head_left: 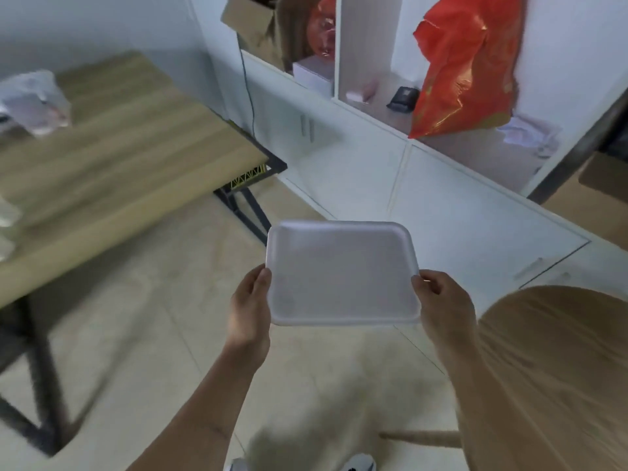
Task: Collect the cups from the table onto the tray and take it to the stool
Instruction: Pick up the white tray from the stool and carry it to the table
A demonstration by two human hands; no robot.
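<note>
I hold a white rectangular tray (341, 273) level above the floor, with nothing on it. My left hand (249, 309) grips its left edge and my right hand (445, 305) grips its right edge. A round wooden stool (557, 375) stands at the lower right, just beside my right forearm. The wooden table (112, 164) is to the left. At its left edge some pale, blurred things (6, 229) show; I cannot tell whether they are cups.
A clear plastic bag (34, 103) lies at the table's far left. White cabinets (390, 185) run along the back with open shelves above, a red bag (465, 69) and a cardboard box (261, 25). Tiled floor (190, 300) lies between table and stool.
</note>
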